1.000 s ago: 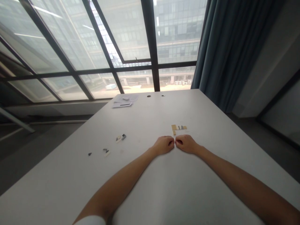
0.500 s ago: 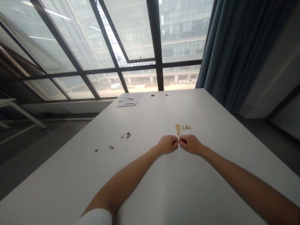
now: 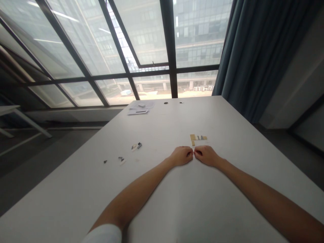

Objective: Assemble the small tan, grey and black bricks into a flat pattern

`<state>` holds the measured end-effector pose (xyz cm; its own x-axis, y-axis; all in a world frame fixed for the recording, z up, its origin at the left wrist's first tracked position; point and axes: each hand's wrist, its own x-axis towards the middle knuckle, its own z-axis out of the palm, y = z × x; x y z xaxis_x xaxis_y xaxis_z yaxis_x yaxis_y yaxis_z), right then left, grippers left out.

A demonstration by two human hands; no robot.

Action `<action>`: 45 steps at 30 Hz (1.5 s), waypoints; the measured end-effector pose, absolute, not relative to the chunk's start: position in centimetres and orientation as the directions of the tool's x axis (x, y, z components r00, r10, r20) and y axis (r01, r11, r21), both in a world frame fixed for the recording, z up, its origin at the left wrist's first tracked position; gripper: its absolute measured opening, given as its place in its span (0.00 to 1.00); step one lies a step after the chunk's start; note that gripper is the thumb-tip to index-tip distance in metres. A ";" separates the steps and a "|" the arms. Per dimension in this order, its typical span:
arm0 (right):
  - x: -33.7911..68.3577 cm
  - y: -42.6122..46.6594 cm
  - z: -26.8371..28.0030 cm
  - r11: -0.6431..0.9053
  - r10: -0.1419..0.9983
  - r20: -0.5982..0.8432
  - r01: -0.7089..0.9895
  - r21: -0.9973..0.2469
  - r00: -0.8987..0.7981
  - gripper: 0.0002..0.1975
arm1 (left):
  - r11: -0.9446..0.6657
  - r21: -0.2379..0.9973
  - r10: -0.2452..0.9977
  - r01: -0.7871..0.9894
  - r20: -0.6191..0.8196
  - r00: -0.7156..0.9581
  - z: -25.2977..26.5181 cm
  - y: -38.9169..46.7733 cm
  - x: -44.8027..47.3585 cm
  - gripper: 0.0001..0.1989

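My left hand [image 3: 182,155] and my right hand [image 3: 205,155] are close together over the white table [image 3: 162,125], fingers curled and fingertips nearly meeting. Both look closed in a pinch; whatever may be between the fingers is too small or hidden to make out. Just beyond them lies a flat arrangement of tan, white and grey pieces [image 3: 192,137], which look like small building bricks. One tan piece [image 3: 193,143] sticks out of it toward my hands.
To the left lie small loose grey and white pieces [image 3: 139,145], more dark and white bits [image 3: 121,159] and a single dark piece [image 3: 105,162]. Papers [image 3: 138,111] rest at the far left corner. A round black disc [image 3: 166,103] is near the far edge, before the windows.
The whole view has shifted very slightly to the right. My hands keep the same closed pose in front of the tan pieces, and nothing else has visibly moved.
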<state>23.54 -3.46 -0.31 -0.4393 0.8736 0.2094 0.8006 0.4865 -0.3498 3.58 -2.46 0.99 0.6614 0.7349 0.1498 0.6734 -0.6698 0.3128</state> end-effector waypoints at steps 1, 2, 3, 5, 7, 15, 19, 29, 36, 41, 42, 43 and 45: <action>23.5 -3.5 -0.3 0.486 0.874 0.208 0.801 -0.350 -0.440 0.13 | -0.668 0.315 0.737 0.675 0.148 0.660 1.0 -2.5 3.6 0.11; 23.5 -3.5 -0.3 0.486 0.874 0.207 0.801 -0.351 -0.439 0.13 | -0.665 0.317 0.738 0.676 0.146 0.658 1.0 -2.5 3.6 0.11; 23.5 -3.5 -0.3 0.485 0.874 0.208 0.800 -0.353 -0.439 0.13 | -0.663 0.318 0.740 0.678 0.144 0.656 1.0 -2.5 3.6 0.11; 23.6 -3.5 -0.4 0.484 0.875 0.209 0.798 -0.358 -0.437 0.13 | -0.658 0.319 0.745 0.682 0.140 0.653 0.9 -2.4 3.6 0.11; 23.6 -3.5 -0.5 0.486 0.874 0.212 0.797 -0.360 -0.437 0.12 | -0.655 0.314 0.748 0.687 0.137 0.650 0.8 -2.4 3.6 0.11; 23.6 -3.5 -0.3 0.484 0.875 0.210 0.801 -0.351 -0.437 0.13 | -0.649 0.317 0.753 0.692 0.140 0.643 0.8 -2.2 3.6 0.12; 23.7 -3.5 -0.2 0.491 0.871 0.209 0.795 -0.356 -0.445 0.13 | -0.615 0.382 0.774 0.690 0.121 0.622 1.0 -2.1 3.6 0.12; 23.5 -3.2 -1.1 0.511 0.859 0.242 0.781 -0.360 -0.450 0.13 | -0.563 0.371 0.820 0.738 0.139 0.556 2.5 -0.3 1.4 0.13; 23.6 -3.3 -1.0 0.499 0.866 0.220 0.777 -0.383 -0.449 0.13 | -0.328 0.343 0.943 0.880 0.177 0.282 4.4 0.1 -5.1 0.16; 23.7 -3.3 -1.3 0.497 0.868 0.235 0.775 -0.390 -0.438 0.15 | -0.037 0.216 0.977 0.976 0.213 -0.010 5.1 -1.2 -12.7 0.15; 23.7 -3.3 -1.3 0.497 0.868 0.237 0.775 -0.390 -0.437 0.15 | 0.018 0.186 0.974 0.982 0.218 -0.060 5.1 -1.5 -14.1 0.15; 23.7 -3.3 -1.3 0.498 0.867 0.240 0.775 -0.389 -0.436 0.15 | 0.070 0.159 0.970 0.985 0.220 -0.104 5.1 -1.8 -15.4 0.15; 23.7 -3.4 -1.2 0.498 0.867 0.245 0.777 -0.386 -0.434 0.15 | 0.133 0.116 0.966 0.984 0.206 -0.154 5.0 -2.1 -17.5 0.15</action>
